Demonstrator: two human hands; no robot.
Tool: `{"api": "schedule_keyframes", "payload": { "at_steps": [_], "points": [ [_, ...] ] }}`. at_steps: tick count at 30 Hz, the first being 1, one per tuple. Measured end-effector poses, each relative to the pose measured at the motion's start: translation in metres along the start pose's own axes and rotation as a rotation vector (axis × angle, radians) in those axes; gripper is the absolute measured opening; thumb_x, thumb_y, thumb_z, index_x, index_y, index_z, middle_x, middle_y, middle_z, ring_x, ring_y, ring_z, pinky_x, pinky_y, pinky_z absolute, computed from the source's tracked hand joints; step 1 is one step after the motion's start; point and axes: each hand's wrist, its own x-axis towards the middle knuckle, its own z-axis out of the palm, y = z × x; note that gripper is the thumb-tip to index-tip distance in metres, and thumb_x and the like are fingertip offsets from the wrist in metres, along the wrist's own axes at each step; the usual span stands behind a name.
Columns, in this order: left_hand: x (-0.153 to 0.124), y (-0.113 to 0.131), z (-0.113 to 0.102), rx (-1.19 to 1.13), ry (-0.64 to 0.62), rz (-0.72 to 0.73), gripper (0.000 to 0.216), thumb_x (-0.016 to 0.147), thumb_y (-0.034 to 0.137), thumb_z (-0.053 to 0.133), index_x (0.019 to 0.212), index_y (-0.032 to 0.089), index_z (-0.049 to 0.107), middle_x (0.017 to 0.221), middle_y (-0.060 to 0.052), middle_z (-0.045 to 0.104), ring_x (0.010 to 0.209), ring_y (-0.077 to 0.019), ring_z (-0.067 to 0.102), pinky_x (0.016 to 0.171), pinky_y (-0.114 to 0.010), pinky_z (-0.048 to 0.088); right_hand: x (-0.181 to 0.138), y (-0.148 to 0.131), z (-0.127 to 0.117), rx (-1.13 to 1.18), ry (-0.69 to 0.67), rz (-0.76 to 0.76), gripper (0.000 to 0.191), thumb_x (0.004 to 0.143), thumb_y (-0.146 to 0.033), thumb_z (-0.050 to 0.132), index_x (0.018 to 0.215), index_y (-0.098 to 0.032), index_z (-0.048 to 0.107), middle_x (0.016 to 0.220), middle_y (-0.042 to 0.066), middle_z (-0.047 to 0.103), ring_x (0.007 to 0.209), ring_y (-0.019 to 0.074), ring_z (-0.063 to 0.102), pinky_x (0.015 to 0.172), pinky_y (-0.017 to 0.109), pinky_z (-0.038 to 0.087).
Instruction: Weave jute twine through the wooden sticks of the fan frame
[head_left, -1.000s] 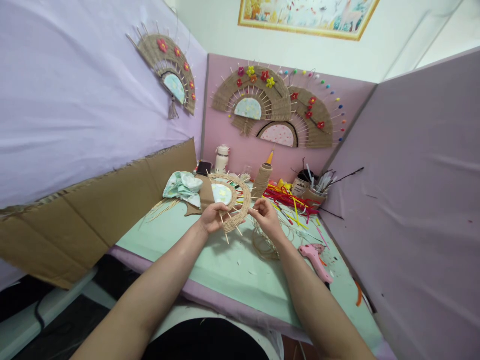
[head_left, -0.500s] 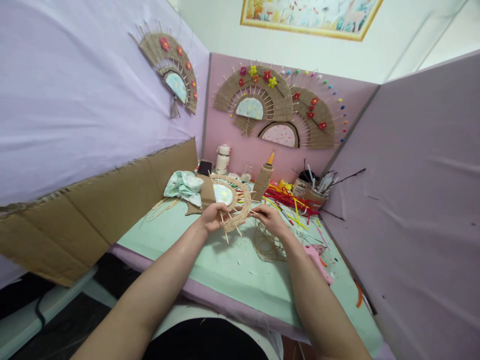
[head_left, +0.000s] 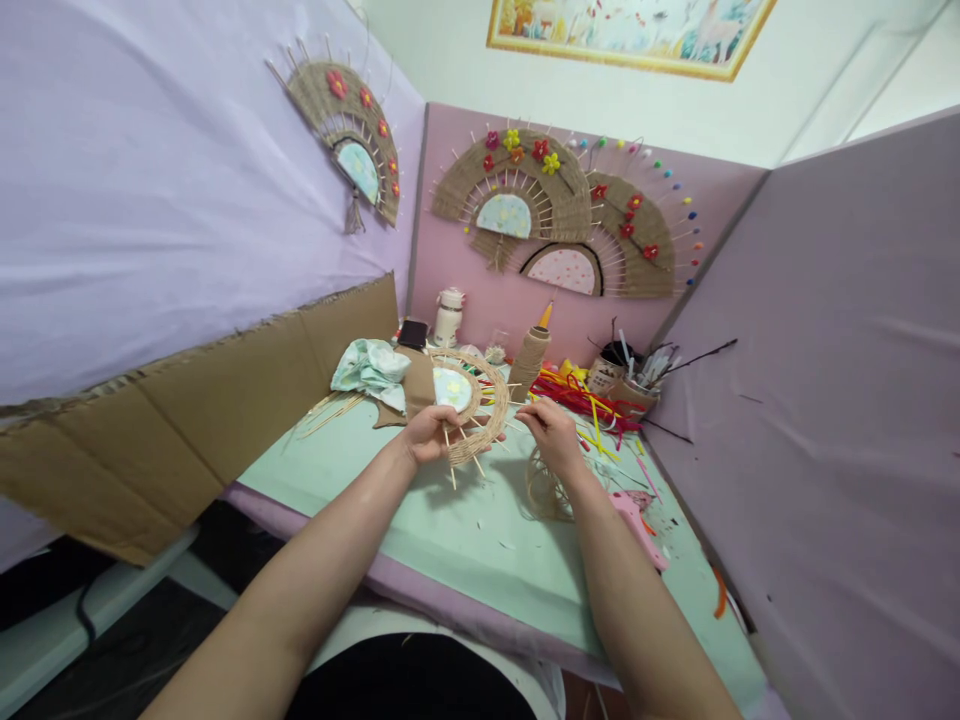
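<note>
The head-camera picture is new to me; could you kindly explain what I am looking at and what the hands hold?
There is no machine: the camera sits on a person's head, looking forward and down, so both bare forearms reach in from below. The left hand grips a half-woven fan of sticks and twine. The right hand pinches a twine strand beside the fan's rim; loose twine lies coiled under it. On the green table are a pink glue gun, coloured sticks, a twine spool and cloth. Finished fans hang on the walls.

Craft workshop booth: woven fans [head_left: 517, 190] on fabric walls, glue gun [head_left: 637, 520], pipe cleaners [head_left: 581, 398].
</note>
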Motion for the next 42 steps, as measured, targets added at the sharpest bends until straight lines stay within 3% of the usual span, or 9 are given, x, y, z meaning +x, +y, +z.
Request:
{"api": "schedule_keyframes", "payload": {
  "at_steps": [16, 22, 26, 32, 36, 42],
  "points": [
    [0.006, 0.000, -0.017, 0.016, -0.099, -0.036, 0.071, 0.060, 0.006, 0.044, 0.131, 0.011, 0.038, 0.109, -0.014, 0.064, 0.103, -0.0308, 0.060, 0.084, -0.044, 0.046, 0.000, -0.009, -0.003, -0.121, 0.160, -0.095, 0.013, 0.087, -0.028, 0.050, 0.077, -0.020, 0.055, 0.076, 0.003, 0.055, 0.074, 0.0169, 0.052, 0.070, 0.030, 0.042],
    [0.005, -0.001, -0.014, 0.062, -0.090, -0.045, 0.072, 0.061, 0.005, 0.045, 0.132, 0.013, 0.037, 0.108, -0.011, 0.064, 0.102, -0.0311, 0.060, 0.086, -0.047, 0.045, 0.000, -0.009, -0.005, -0.081, 0.163, -0.016, 0.012, 0.083, -0.030, 0.054, 0.077, -0.020, 0.056, 0.077, 0.003, 0.056, 0.073, 0.0164, 0.052, 0.069, 0.030, 0.041],
    [0.004, -0.001, -0.014, 0.086, -0.090, -0.054, 0.071, 0.060, 0.006, 0.046, 0.131, 0.014, 0.039, 0.107, -0.011, 0.065, 0.100, -0.0330, 0.060, 0.082, -0.048, 0.047, 0.002, -0.004, -0.007, 0.150, 0.045, 0.220, 0.015, 0.079, -0.034, 0.057, 0.076, -0.019, 0.058, 0.069, 0.001, 0.056, 0.062, 0.0141, 0.048, 0.058, 0.027, 0.038],
    [0.001, -0.001, -0.011, 0.146, -0.131, -0.056, 0.069, 0.061, 0.007, 0.047, 0.130, 0.013, 0.041, 0.107, -0.012, 0.064, 0.098, -0.0333, 0.061, 0.080, -0.047, 0.048, 0.000, 0.005, -0.010, 0.750, -0.195, 0.522, 0.027, 0.071, -0.044, 0.066, 0.072, -0.019, 0.055, 0.053, -0.005, 0.041, 0.045, 0.0070, 0.031, 0.046, 0.022, 0.024],
    [-0.001, -0.003, -0.010, 0.191, -0.186, -0.038, 0.067, 0.063, 0.009, 0.049, 0.129, 0.015, 0.043, 0.109, -0.012, 0.063, 0.094, -0.0319, 0.063, 0.078, -0.046, 0.048, -0.004, 0.009, -0.009, 0.988, -0.245, 0.558, 0.029, 0.068, -0.044, 0.070, 0.074, -0.019, 0.056, 0.050, -0.007, 0.034, 0.046, 0.0066, 0.029, 0.046, 0.021, 0.021],
    [0.000, -0.003, -0.013, 0.196, -0.147, 0.034, 0.056, 0.073, 0.020, 0.049, 0.128, 0.012, 0.046, 0.107, -0.013, 0.064, 0.093, -0.0260, 0.062, 0.080, -0.039, 0.046, -0.006, 0.014, -0.007, 1.073, -0.233, 0.535, 0.027, 0.065, -0.040, 0.075, 0.074, -0.019, 0.061, 0.054, -0.005, 0.040, 0.049, 0.0071, 0.033, 0.049, 0.022, 0.026]
  ]
}}
